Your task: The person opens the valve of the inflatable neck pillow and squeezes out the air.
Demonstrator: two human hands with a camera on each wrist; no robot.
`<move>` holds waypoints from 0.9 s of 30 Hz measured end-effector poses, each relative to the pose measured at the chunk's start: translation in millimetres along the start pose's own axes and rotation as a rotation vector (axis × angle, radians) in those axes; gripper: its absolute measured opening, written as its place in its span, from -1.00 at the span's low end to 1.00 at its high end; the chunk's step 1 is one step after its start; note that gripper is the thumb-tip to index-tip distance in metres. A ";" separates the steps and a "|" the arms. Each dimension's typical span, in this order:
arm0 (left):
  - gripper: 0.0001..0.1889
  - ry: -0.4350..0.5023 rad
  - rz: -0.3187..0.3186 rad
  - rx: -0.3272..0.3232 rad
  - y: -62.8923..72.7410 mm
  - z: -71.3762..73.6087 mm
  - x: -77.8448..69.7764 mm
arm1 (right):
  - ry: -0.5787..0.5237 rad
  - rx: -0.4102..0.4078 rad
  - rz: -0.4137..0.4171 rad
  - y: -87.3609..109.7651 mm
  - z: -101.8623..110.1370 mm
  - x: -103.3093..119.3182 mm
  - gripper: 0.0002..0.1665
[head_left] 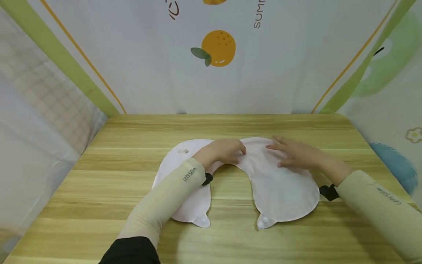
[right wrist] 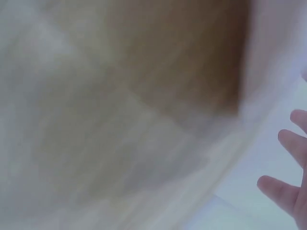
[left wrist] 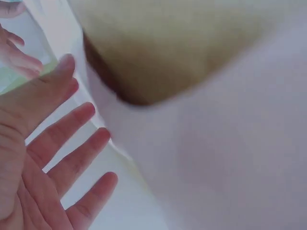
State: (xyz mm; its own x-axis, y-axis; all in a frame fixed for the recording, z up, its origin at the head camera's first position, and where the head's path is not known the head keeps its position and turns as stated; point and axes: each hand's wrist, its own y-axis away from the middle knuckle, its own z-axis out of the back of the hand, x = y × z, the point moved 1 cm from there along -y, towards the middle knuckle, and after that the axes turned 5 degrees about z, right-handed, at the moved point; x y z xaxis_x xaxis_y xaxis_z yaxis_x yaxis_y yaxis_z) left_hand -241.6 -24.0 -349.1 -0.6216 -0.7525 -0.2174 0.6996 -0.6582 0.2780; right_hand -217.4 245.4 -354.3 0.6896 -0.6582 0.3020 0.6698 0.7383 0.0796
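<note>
A pale pinkish-white, U-shaped cloth piece (head_left: 280,194) lies flat on the wooden table, its curve away from me. Each of its two ends carries a small pointed tab, and the right one shows a round snap. My left hand (head_left: 224,151) lies over the cloth at the top of the curve; in the left wrist view its fingers (left wrist: 79,163) are loosely extended along the cloth's edge, pinching nothing. Over the upper right part of the cloth, my right hand (head_left: 296,152) has its fingers spread. Only some fingertips (right wrist: 276,187) of it show in the blurred right wrist view.
The wooden table (head_left: 230,245) stretches around the cloth. Behind it hangs a white curtain (head_left: 148,73) printed with an orange, and more printed fabric (head_left: 392,121) hangs at the right. Pale sleeves (head_left: 171,190) cover my forearms, with a black wrist strap (head_left: 329,192) beside the right one.
</note>
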 end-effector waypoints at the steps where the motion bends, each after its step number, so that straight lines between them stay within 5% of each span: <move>1: -0.62 0.009 -0.002 -0.004 0.2 2.6 -0.2 | -0.005 -0.014 0.010 0.2 1.7 -0.1 -0.27; 7: -0.62 0.068 -0.074 -0.040 -3.1 13.8 -7.4 | -0.002 -0.037 0.053 -4.7 3.6 3.5 -0.38; 13: -0.65 0.028 -0.137 -0.045 -17.9 11.5 -14.7 | -0.017 -0.041 0.084 -11.2 1.1 7.3 -0.51; 19: -0.62 -0.016 -0.141 -0.016 -35.7 6.0 -16.1 | -0.049 -0.022 0.095 -16.4 -4.0 7.6 -0.58; 27: -0.58 0.003 -0.126 0.026 -43.2 7.0 -18.3 | -0.076 0.000 0.070 -19.7 -9.9 6.2 -0.49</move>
State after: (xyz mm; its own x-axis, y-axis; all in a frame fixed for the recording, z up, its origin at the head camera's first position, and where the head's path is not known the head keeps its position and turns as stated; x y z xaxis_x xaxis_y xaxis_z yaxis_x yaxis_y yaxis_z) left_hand -263.0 18.3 -350.6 -0.7027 -0.6643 -0.2550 0.6068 -0.7466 0.2728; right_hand -223.5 225.4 -363.3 0.7116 -0.5921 0.3782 0.6208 0.7819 0.0559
